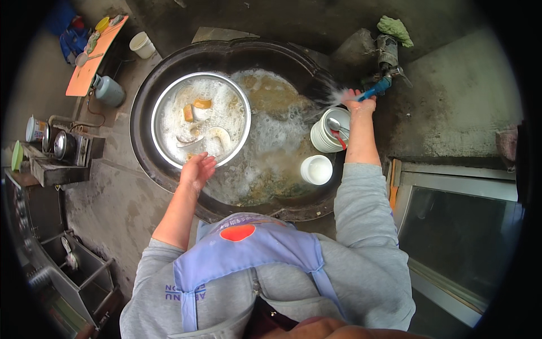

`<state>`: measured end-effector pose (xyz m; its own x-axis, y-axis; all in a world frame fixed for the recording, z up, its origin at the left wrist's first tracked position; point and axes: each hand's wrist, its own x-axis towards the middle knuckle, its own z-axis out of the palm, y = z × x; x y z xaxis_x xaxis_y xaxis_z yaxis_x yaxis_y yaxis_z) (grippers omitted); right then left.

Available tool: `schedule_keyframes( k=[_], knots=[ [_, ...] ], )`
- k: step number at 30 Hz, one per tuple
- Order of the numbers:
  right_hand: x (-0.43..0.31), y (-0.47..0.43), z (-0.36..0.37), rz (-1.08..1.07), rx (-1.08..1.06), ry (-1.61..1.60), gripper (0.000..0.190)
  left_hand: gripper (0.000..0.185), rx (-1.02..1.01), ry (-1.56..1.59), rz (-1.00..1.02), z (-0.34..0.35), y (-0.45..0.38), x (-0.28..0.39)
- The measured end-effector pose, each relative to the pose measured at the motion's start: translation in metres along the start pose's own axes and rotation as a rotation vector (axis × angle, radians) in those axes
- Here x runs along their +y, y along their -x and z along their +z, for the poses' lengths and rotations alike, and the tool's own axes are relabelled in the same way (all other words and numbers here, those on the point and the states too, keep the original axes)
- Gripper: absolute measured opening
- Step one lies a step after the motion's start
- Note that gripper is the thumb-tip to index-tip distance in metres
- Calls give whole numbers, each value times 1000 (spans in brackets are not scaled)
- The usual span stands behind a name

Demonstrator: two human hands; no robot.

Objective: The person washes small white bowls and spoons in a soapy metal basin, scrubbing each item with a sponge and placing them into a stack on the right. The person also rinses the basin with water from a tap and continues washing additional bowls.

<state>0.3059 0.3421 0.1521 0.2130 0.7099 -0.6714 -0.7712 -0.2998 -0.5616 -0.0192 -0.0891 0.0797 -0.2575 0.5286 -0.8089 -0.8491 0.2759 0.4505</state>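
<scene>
A round metal basin (247, 108) of foamy water sits in the left part of a large dark tub (146, 150). Submerged pale dishes and two yellow-orange pieces (202, 103), perhaps sponges, show among its suds. My left hand (197, 171) is at the basin's near rim, fingers apart, holding nothing. My right hand (359, 101) is at the mouth of a blue hose (379, 87), and water sprays leftward past its fingers; whether it grips the hose is unclear. Below it stands a stack of white bowls (325, 137) holding metal spoons (334, 124) and a red-handled utensil. A white bowl (316, 169) is nearer me.
The hose runs from a wall tap (396, 71) with a green cloth (394, 30) above. A windowed frame (457, 237) is at lower right. Leftward are a gas cylinder (109, 90), an orange tabletop (95, 63), a white bucket (142, 45) and a lidded pot (64, 145).
</scene>
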Motion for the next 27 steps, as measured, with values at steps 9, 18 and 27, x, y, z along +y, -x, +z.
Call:
schedule_keyframes(
  k=[9,18,27],
  knots=[
    [4,37,14,96,-386,258,69,27,20,35,-12,5,-3,-14],
    [4,75,34,37,-295,303,76,36,17,93,11,2,-5,-11],
    [6,-36,19,210,-183,44,60,36,63,75,16,-2,-2,-11]
  ],
)
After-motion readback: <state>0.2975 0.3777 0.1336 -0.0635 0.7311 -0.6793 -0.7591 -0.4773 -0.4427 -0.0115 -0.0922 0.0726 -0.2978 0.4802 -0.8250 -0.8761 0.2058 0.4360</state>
